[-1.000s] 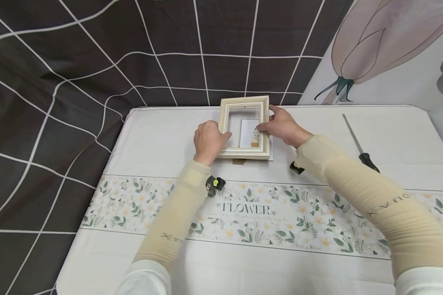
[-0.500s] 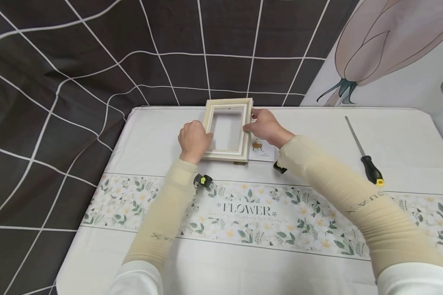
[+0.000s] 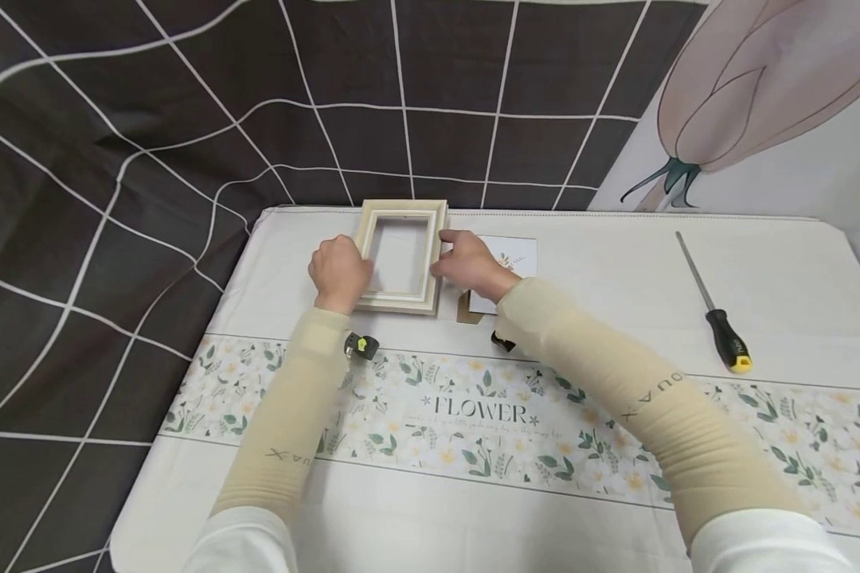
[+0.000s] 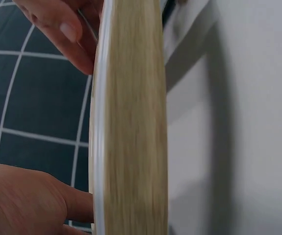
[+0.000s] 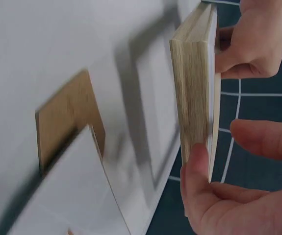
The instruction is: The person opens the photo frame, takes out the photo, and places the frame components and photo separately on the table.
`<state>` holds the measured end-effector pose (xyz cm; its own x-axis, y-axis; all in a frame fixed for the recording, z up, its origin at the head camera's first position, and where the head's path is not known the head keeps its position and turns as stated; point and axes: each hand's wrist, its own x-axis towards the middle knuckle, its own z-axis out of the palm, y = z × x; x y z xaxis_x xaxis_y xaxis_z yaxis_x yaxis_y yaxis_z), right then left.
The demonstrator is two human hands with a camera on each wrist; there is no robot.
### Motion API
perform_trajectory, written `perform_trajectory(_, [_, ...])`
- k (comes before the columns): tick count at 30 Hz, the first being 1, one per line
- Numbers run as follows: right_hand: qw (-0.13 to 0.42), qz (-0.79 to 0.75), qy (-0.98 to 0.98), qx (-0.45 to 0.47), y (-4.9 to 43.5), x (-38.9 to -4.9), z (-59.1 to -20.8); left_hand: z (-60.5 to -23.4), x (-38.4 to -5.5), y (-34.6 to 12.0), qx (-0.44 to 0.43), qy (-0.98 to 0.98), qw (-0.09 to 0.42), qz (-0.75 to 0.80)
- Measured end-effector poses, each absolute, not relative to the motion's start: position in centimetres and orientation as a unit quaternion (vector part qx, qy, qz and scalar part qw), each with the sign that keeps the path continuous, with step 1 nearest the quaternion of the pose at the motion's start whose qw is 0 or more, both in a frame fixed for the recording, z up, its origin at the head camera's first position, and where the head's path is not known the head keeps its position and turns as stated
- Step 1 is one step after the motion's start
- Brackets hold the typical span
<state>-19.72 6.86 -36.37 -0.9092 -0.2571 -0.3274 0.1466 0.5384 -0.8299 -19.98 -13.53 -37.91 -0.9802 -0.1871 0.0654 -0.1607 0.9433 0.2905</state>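
A cream wooden picture frame [image 3: 400,298] with an open middle is held tilted just above the table, its shadow showing in both wrist views. My left hand [image 3: 340,273] grips its left side, thumb over the front. My right hand [image 3: 467,261] is at the opposite side: in the right wrist view a fingertip touches the wooden edge [image 5: 192,98], while the thumb stands apart from the front. To the right lie a white card [image 3: 519,251] with a plant print and a brown board piece [image 3: 469,310], both partly covered by my right hand and wrist.
A screwdriver [image 3: 724,330] with a black and yellow handle lies at the right. The white tablecloth [image 3: 602,263] carries a floral band. Close behind the table's far edge hangs a dark grid-patterned curtain [image 3: 444,135].
Both hands have moved left with the picture frame. The card and brown board, which it overlapped, now show to its right. My right thumb sits less far over the frame.
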Motion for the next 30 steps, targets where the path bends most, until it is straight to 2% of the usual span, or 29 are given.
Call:
perform_trajectory(13, [0.249,-0.540,0.802,-0.057,4.4,-20.2,-38.1,-38.6,-21.0,-16.1,0.113,-0.987,0.039,-0.105])
perform_trajectory(30, [0.303,-0.617,0.724,-0.057,3.3,-21.0,-40.4,-40.2,-21.5,-17.2,0.152,-0.983,-0.021,-0.101])
